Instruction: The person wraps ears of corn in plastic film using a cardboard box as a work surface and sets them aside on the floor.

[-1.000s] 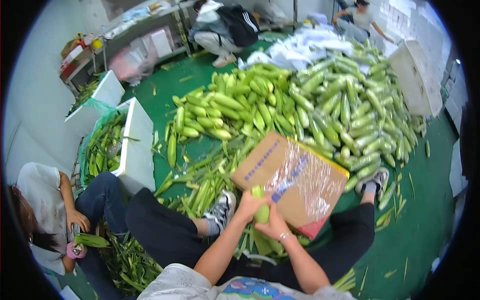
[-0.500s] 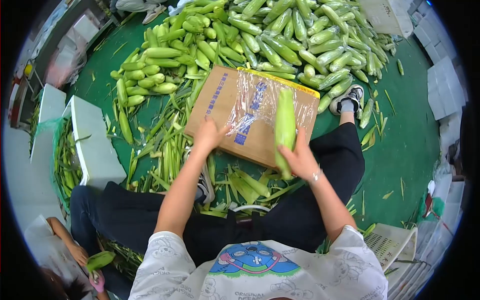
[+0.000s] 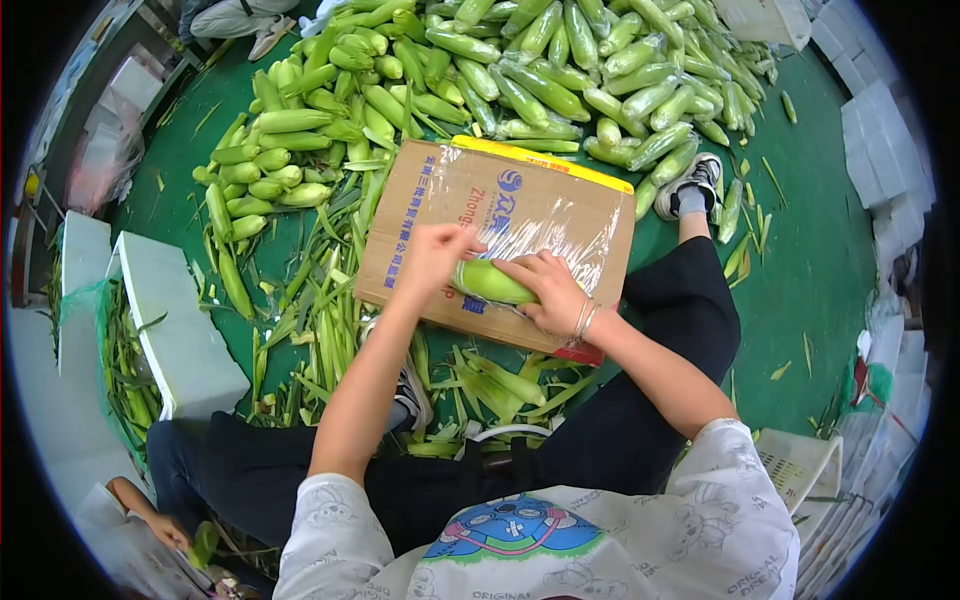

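An ear of corn in its green husk point(image 3: 490, 282) lies across a flat cardboard box point(image 3: 400, 255) in front of me, with clear plastic film point(image 3: 590, 235) spread over the box top. My right hand point(image 3: 555, 292) is wrapped over the corn's right part. At the corn's left end, my left hand point(image 3: 435, 262) has its fingers pinched together on what looks like the film's edge. Film shines along the lower side of the corn, so part of it seems covered.
Beyond the box lie a heap of husked-in corn point(image 3: 290, 130) and a heap of film-wrapped corn point(image 3: 640, 90). Loose husk leaves point(image 3: 330, 320) litter the green floor. A white foam box point(image 3: 185, 330) stands left; a co-worker's hand point(image 3: 168, 532) holds green husk at lower left. A white crate point(image 3: 800, 465) sits right.
The corn has turned from upright to lying sideways and moved left across the box. My right hand has moved left with it, while my left hand has shifted slightly up and right.
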The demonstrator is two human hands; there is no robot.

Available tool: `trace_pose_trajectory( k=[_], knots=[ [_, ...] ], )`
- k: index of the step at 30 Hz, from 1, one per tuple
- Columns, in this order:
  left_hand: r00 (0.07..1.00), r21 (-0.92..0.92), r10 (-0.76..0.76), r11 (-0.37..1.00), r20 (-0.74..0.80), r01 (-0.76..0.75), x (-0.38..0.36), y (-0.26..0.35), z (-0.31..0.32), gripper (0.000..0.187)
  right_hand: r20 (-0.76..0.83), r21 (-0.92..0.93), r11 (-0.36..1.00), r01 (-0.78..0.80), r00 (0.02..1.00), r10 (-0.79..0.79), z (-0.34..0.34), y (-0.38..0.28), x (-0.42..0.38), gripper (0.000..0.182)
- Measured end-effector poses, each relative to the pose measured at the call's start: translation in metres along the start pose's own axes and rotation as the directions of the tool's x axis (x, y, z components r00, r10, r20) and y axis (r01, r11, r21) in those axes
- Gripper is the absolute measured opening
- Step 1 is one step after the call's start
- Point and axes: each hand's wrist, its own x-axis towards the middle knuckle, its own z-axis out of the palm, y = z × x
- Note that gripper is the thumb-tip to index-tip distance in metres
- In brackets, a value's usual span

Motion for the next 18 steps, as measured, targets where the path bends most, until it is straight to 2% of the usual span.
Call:
trace_pose_trajectory(
  k=[1,2,3,4,5,6,7,8,9,11,13,14,15,16,17,18],
  knots=[
    [0.999,0.359,0.002,0.933,0.047,-0.018,0.009,-0.006,0.009,0.024,-0.006,0.001,1.0,-0.012,1.0,0.012,-0.003,0.008,0.004,0.075],
    [0.998,0.36,0.001,0.933,0.061,-0.023,0.016,-0.016,0.011,0.024,0.035,0.145,0.99,-0.002,0.999,-0.003,-0.007,0.021,0.009,0.074],
    [0.922,0.563,0.292,0.731,0.254,-0.386,0.023,-0.031,0.01,0.033,0.068,0.285,0.959,0.003,0.997,-0.023,-0.009,0.03,0.011,0.072],
    [0.725,0.632,0.476,0.374,0.497,-0.679,0.025,-0.033,0.009,0.043,-0.232,0.171,0.979,0.108,0.971,-0.067,-0.005,0.028,0.01,0.056],
    [0.715,0.621,0.47,0.37,0.517,-0.691,0.026,-0.035,0.005,0.043,-0.244,0.172,0.981,0.092,0.968,-0.048,0.001,0.022,0.002,0.056],
    [0.724,0.635,0.413,0.354,0.553,-0.687,0.022,-0.029,0.004,0.055,-0.452,0.066,0.991,-0.112,0.882,0.13,0.003,0.007,-0.011,0.05],
    [0.729,0.649,0.361,0.333,0.582,-0.683,0.021,-0.024,0.004,0.068,-0.65,0.001,0.945,-0.326,0.719,0.248,0.004,-0.009,-0.024,0.046],
    [0.706,0.656,0.351,0.268,0.615,-0.705,0.022,-0.021,0.005,0.082,-0.62,0.052,0.927,-0.371,0.716,0.321,0.007,-0.032,-0.039,0.042],
    [0.697,0.647,0.355,0.266,0.623,-0.714,0.025,-0.017,0.007,0.082,-0.542,0.008,0.915,-0.404,0.767,0.344,0.015,-0.047,-0.052,0.041],
    [0.771,0.727,0.201,0.257,0.605,-0.637,0.026,-0.011,0.008,0.078,-0.532,-0.068,0.899,-0.432,0.778,0.333,0.042,-0.049,-0.072,0.029],
    [0.745,0.708,0.212,0.232,0.633,-0.667,0.025,-0.004,-0.004,0.073,-0.556,-0.07,0.901,-0.429,0.766,0.322,0.05,-0.01,-0.105,0.019],
    [0.725,0.7,0.194,0.187,0.661,-0.689,0.021,-0.004,-0.012,0.071,-0.684,0.09,0.897,-0.432,0.628,0.372,0.029,-0.004,-0.106,0.012],
    [0.705,0.69,0.166,0.149,0.689,-0.709,0.014,-0.007,-0.015,0.069,-0.671,0.388,0.817,-0.427,0.476,0.568,0.02,0.005,-0.107,0.006],
    [0.663,0.626,0.207,0.22,0.719,-0.748,0.007,-0.008,-0.013,0.065,-0.516,0.644,0.632,-0.43,0.366,0.775,0.011,0.016,-0.104,0.004],
    [0.66,0.622,0.2,0.225,0.724,-0.75,-0.001,-0.01,-0.009,0.065,-0.456,0.696,0.552,-0.458,0.313,0.834,0.006,0.03,-0.098,0.01],
    [0.641,0.594,0.192,0.252,0.743,-0.764,-0.009,-0.013,-0.003,0.063,-0.364,0.787,0.48,-0.388,0.335,0.869,0.011,0.039,-0.09,0.011]
  ],
)
